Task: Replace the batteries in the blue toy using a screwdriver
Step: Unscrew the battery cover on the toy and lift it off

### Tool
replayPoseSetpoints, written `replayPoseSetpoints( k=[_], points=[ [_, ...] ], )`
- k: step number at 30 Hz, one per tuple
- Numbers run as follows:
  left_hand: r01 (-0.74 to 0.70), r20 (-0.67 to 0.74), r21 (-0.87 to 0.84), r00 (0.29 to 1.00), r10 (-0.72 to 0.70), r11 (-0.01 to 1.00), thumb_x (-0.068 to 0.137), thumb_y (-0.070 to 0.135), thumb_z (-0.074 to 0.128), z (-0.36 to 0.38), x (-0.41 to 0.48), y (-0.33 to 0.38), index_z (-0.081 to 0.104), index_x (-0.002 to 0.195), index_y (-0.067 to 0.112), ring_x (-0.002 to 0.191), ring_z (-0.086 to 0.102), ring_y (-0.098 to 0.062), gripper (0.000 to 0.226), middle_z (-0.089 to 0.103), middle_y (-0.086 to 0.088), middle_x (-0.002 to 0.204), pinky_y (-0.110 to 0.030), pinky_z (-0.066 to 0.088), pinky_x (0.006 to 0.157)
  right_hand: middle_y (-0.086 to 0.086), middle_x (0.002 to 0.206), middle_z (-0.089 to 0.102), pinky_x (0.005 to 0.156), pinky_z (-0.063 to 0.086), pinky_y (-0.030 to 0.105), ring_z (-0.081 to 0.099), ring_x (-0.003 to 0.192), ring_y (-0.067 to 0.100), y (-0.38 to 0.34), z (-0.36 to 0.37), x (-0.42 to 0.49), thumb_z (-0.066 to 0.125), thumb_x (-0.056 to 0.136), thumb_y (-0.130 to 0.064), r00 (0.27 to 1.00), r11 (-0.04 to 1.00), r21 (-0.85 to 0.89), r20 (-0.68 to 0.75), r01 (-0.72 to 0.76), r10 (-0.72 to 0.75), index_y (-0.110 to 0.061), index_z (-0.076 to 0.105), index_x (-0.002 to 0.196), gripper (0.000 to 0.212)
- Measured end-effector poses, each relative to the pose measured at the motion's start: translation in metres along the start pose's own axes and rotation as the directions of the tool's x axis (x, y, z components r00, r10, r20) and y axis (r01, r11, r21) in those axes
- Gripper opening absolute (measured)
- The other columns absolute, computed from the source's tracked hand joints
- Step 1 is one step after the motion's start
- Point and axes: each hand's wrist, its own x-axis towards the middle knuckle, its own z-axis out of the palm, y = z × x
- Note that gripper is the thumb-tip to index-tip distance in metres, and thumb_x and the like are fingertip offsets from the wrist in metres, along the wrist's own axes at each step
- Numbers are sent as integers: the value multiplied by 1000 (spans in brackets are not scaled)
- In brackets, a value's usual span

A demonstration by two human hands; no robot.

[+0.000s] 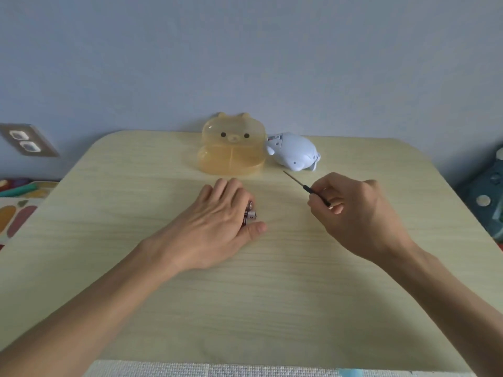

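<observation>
Two hands are over the table (163, 295). The left hand (217, 224) cups the batteries (250, 213). The right hand (359, 213) pinches the screwdriver (306, 187). Behind, the blue toy (295, 152) lies touching the yellow bear box (232, 145).

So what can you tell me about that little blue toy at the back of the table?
The blue toy is a pale blue, smooth plastic animal with a rounded body, lying tipped on its side near the table's far edge. It sits right beside an amber bear-shaped container. Red-and-white parts show at its far end. Neither hand touches it.
</observation>
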Motion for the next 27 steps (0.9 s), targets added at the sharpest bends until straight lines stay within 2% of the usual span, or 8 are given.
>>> replayPoseSetpoints(
  k=[7,19,23,25,27],
  points=[
    [72,-35,-19,997,-72,997,98,71,17,5,4,11,50,123,21,114,47,-22,65,49,2,123,-40,42,98,-7,76,78,65,61,41,73,65,18,7,-4,-6,74,90,-15,1000,1000,-3,-15,20,-20,-18,74,91,3],
    [87,-88,-59,992,-92,994,99,67,21,9,12,9,52,119,22,107,50,-23,58,50,3,116,-42,45,95,-8,78,79,66,61,41,73,66,19,12,-7,-5,73,91,-17,999,999,1,-14,33,-33,-19,74,93,3],
    [88,-78,-73,993,-93,993,98,69,20,7,11,10,50,127,21,114,50,-23,64,50,3,124,-42,44,100,-7,77,78,65,61,42,73,66,21,11,-7,-5,73,91,-17,999,999,4,-20,39,-39,-18,74,93,3],
    [80,-118,-95,989,-91,992,96,72,24,-3,13,8,49,133,19,118,50,-24,69,50,2,128,-44,44,103,-9,77,78,65,61,41,73,66,21,11,-8,-5,73,91,-17,999,1000,-1,-23,31,-31,-19,74,92,3],
    [66,-224,-116,970,-91,991,93,73,32,-22,27,4,51,135,16,120,52,-27,74,54,-1,127,-47,44,103,-9,76,78,64,61,40,73,65,19,11,-13,-3,74,91,-17,999,1000,-3,-45,12,-12,-19,74,92,3]
  ],
)
